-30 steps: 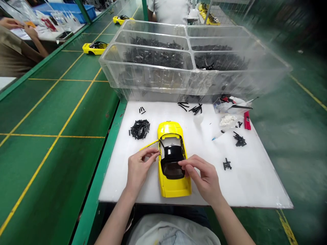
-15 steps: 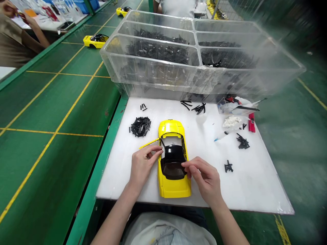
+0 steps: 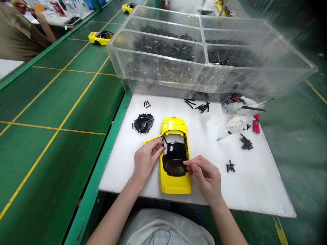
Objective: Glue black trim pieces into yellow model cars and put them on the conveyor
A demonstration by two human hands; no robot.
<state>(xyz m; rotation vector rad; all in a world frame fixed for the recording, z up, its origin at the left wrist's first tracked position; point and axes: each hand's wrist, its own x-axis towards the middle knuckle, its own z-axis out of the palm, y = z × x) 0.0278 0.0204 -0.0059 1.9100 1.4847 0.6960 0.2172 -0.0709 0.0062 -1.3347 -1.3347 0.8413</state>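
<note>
A yellow model car (image 3: 176,185) with a black roof (image 3: 176,149) and dark rear window lies lengthwise before me on the white work surface. Its left door (image 3: 151,139) stands swung outward. At the left door opening, my left hand (image 3: 146,160) is closed, thumb and index finger drawn together on the car's edge. Any small part between those fingertips is hidden. On the other side, my right hand (image 3: 205,175) has its curled fingers on the car's right rear edge, index fingertip beside the rear window.
Black strip pieces lie in a pile (image 3: 143,123) on the left and a smaller pile (image 3: 246,142) on the right. A clear divided bin (image 3: 163,80) of dark parts stands behind. Left runs a green conveyor (image 3: 63,102) carrying yellow cars (image 3: 100,37); another person (image 3: 22,30) sits beyond it.
The whole view has shifted slightly, so everything sits a little further right and higher. Both hands stay at the same places on the car.
</note>
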